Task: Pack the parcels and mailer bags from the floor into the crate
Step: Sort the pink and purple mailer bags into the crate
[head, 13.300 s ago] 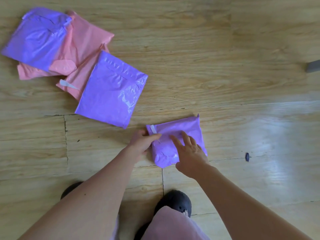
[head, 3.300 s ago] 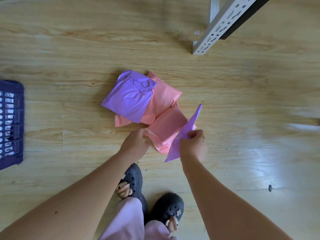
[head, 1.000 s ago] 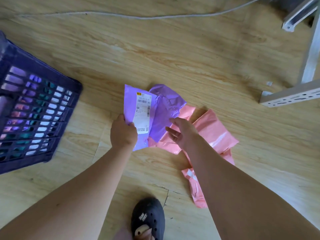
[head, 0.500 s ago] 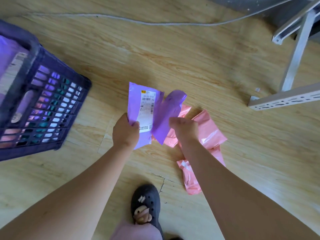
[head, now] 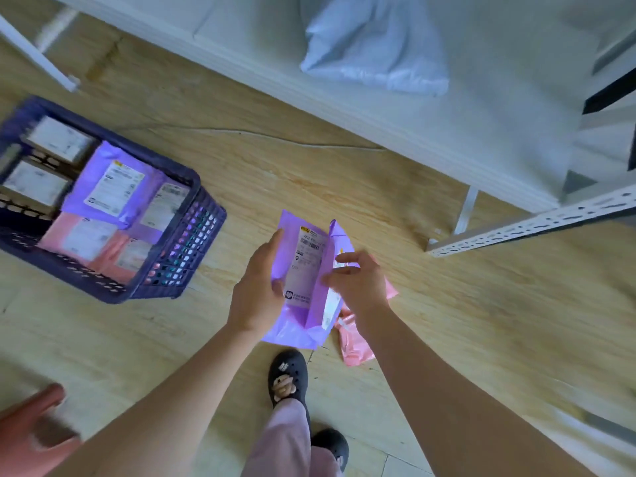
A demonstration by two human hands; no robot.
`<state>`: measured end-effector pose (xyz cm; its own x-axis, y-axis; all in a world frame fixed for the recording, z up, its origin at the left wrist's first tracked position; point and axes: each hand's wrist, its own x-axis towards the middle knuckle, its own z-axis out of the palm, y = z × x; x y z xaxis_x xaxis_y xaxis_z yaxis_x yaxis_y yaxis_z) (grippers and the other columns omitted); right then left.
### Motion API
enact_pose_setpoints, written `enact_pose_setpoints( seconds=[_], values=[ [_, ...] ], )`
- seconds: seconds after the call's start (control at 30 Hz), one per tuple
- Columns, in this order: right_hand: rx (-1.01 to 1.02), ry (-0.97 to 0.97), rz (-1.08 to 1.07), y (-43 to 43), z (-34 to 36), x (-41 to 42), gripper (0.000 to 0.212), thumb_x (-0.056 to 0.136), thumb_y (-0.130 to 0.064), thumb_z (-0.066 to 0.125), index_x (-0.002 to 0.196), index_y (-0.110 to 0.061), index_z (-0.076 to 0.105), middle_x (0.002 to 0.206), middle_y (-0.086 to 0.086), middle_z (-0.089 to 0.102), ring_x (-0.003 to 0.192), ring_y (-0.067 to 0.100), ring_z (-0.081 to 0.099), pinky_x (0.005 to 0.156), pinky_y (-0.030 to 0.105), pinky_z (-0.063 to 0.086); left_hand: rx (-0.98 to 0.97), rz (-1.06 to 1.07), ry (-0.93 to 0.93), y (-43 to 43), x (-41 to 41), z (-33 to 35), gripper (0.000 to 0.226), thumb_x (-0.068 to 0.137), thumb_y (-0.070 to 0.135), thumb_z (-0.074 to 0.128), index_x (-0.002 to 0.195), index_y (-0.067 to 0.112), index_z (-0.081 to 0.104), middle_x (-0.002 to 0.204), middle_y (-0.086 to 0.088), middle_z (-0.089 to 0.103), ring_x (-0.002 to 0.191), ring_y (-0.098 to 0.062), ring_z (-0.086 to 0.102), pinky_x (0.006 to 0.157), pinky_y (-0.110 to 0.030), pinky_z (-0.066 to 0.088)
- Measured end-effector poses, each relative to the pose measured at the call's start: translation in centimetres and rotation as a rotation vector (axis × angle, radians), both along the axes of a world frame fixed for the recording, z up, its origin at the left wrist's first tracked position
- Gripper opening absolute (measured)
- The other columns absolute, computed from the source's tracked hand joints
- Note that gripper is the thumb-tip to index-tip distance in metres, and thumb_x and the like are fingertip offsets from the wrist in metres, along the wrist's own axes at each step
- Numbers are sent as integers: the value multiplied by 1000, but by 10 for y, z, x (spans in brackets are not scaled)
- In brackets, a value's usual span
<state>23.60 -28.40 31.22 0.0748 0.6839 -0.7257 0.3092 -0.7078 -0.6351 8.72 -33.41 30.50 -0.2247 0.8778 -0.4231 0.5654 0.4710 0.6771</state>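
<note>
Two purple mailer bags (head: 306, 270) in hand, above the floor

Left hand (head: 258, 290) clamps one bag's left edge, right hand (head: 359, 287) pinches the other; crate (head: 179, 249) sits left, bare floor between.

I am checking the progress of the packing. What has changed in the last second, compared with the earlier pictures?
The left hand and right hand have lifted two purple mailer bags off the pink mailer bags and brought them together, label side up. The right hand, open a second ago, took the second purple bag. The pink bags stayed on the floor, and the crate stayed to the left.
</note>
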Motion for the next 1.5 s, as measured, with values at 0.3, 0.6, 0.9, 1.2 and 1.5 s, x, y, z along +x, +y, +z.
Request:
enact_pose_setpoints(
  seconds=[0.3, 0.6, 0.9, 1.2, 1.5],
  values=[
    [106, 28, 117, -51, 172, -14, 30, 74, 2, 68, 100, -12, 73, 68, -12, 61, 71, 10, 54, 73, 22, 42, -29, 373, -346, -33, 5, 182, 19, 96, 30, 51, 91, 18, 64, 92, -5, 60, 86, -17, 49, 60, -8, 37],
    [309, 28, 308, -88, 272, -23, 12, 78, -11, 72, 88, -15, 78, 54, -26, 58, 62, -4, 52, 74, 18, 42, 163, 371, -318, -63, 6, 289, 22, 64, 30, 53, 49, 17, 43, 40, 7, 37, 50, -12, 31, 50, -26, 23],
    [267, -183, 178, -108, 331, 9, 47, 82, -15, 61, 128, -12, 50, 98, 6, 66, 82, 27, 66, 74, 30, 51, 188, 444, -420, -105, -42, 344, 13, 91, 11, 58, 79, 14, 62, 96, -10, 61, 92, -21, 56, 89, -36, 42],
    [227, -51, 130, -123, 357, -34, 25, 83, 4, 55, 65, -14, 55, 43, 1, 52, 41, 18, 47, 46, 24, 45, 236, 484, -442, -128, -84, 372, 12, 91, 16, 59, 95, 7, 66, 96, -8, 63, 91, -21, 57, 83, -32, 43],
    [281, -90, -12, -120, 359, -128, 26, 82, 4, 52, 67, -16, 56, 40, 1, 54, 45, 23, 54, 74, 44, 54, 304, 507, -291, -129, -218, 386, 37, 85, -16, 43, 95, 12, 65, 104, -9, 58, 88, -21, 52, 55, -12, 42]
  ],
)
